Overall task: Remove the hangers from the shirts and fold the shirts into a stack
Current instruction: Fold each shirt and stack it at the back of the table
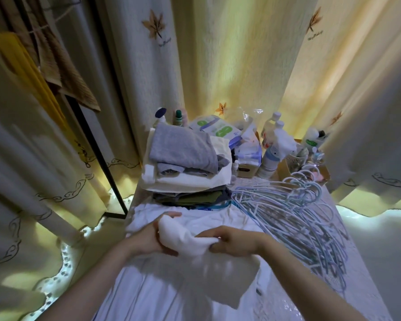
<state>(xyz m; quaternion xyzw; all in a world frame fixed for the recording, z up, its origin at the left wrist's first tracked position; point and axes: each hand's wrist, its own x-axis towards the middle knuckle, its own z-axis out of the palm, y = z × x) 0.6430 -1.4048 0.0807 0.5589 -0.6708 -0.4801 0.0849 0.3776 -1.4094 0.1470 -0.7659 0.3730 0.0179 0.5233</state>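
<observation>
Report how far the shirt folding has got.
Done: a tall stack of folded clothes stands at the table's far end, and a pile of bare hangers lies to its right. In hand: the left hand and right hand both grip a bunched white shirt, with no hanger showing. Left: folding it and stacking it; yellow and brown garments hang at upper left, possibly still waiting.

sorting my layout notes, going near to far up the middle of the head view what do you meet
white shirt gripped by left hand and right hand → stack of folded clothes → green-and-white packet → curtain
</observation>
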